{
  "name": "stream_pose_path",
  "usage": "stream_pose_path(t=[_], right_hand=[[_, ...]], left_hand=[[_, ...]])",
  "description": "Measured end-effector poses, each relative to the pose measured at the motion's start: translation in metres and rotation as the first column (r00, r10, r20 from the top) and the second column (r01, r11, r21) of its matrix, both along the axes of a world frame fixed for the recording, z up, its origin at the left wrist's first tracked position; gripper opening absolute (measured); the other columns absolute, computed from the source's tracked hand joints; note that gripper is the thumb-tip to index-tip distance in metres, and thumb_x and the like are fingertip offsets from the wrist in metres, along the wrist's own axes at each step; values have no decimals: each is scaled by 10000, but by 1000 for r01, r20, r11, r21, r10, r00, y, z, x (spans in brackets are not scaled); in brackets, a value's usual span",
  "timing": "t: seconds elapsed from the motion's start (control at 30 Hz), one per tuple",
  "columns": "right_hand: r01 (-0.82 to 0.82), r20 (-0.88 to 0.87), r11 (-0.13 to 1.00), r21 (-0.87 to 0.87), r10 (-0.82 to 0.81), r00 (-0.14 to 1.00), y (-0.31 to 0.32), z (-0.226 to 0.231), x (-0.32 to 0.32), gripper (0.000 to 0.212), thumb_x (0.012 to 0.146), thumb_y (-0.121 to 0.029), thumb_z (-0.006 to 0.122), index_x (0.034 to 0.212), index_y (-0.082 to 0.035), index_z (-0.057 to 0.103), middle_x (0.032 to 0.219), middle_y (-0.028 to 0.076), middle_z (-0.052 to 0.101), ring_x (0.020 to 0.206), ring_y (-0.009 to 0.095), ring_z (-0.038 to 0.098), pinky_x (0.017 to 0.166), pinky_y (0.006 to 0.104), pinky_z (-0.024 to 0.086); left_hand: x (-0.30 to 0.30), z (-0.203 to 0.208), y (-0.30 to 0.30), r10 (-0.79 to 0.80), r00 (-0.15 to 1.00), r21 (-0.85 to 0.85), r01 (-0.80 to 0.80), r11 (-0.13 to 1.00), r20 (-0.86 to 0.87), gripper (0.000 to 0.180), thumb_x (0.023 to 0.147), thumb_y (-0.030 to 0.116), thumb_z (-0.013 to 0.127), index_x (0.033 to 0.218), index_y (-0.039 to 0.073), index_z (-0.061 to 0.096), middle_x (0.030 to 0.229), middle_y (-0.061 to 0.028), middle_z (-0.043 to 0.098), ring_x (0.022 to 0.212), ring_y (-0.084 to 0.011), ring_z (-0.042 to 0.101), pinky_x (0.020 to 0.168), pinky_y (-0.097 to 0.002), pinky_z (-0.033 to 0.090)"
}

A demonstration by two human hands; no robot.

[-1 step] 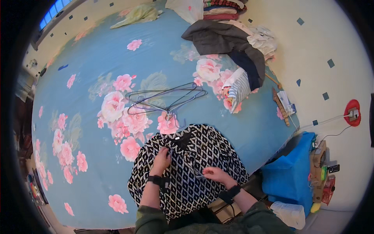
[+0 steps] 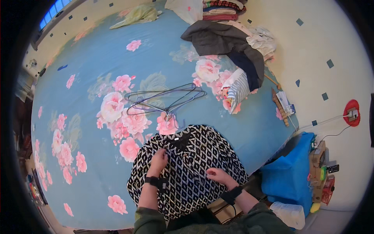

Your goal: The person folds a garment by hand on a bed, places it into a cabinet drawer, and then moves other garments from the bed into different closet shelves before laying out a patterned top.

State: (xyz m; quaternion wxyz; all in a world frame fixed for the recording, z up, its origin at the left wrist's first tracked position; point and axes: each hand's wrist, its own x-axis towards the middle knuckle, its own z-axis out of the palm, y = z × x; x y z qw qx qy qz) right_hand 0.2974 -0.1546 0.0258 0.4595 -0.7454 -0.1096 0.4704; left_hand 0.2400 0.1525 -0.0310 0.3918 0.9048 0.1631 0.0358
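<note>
A black-and-cream patterned blouse [image 2: 194, 156] lies spread at the near edge of the bed, its neckline facing away from me and a small white label at the collar. My left hand [image 2: 159, 160] rests on the blouse just below the left side of the neckline, fingers pinched on the fabric. Farther right and nearer to me, my right hand [image 2: 220, 176] hovers at the front of the blouse with fingers curled together. Whatever is between those fingers is too small to make out. Several wire hangers [image 2: 167, 99] lie in a tangle beyond the collar.
A blue flowered sheet [image 2: 93, 163] covers the bed. Dark grey clothing [image 2: 214, 37] is heaped at the far right, with a striped cloth [image 2: 239, 91] nearer and folded clothes [image 2: 220, 13] behind. A pale green cloth [image 2: 136, 16] lies far off. A blue bag [image 2: 286, 175] stands beside the bed.
My hands have drifted slightly apart, the left one leftward and the right one rightward. Pale thin strands beside my right fingers are less distinct now. The blouse and hangers stay put.
</note>
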Motion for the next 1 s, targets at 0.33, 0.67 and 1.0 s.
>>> stream_pose_path(t=[0.33, 0.67, 1.0], right_hand=[[483, 749, 811, -331, -86, 658, -78, -53, 83, 415, 685, -220, 586, 993, 35, 472, 954, 197, 524, 884, 320, 509, 754, 363, 411], [323, 653, 842, -432, 46, 756, -45, -35, 107, 377, 741, -255, 513, 1002, 15, 479, 983, 193, 512, 901, 355, 475, 764, 416, 391], [92, 840, 961, -261, 179, 513, 93, -62, 162, 244, 741, -213, 492, 842, 9, 487, 828, 190, 517, 784, 360, 492, 670, 433, 402]], left_hand=[[-16, -7, 72, 206, 978, 165, -205, 965, 7, 200, 696, 132, 552, 875, 44, 539, 843, -140, 555, 755, -310, 523, 669, -381, 414], [57, 7, 50, 87, 996, 431, -82, 899, 9, 282, 670, 250, 591, 838, 32, 530, 798, -121, 546, 757, -281, 510, 672, -375, 385], [75, -12, 61, -144, 968, 218, 189, 957, -207, 211, 627, 234, 626, 750, 71, 571, 751, -135, 541, 737, -302, 526, 626, -390, 432]])
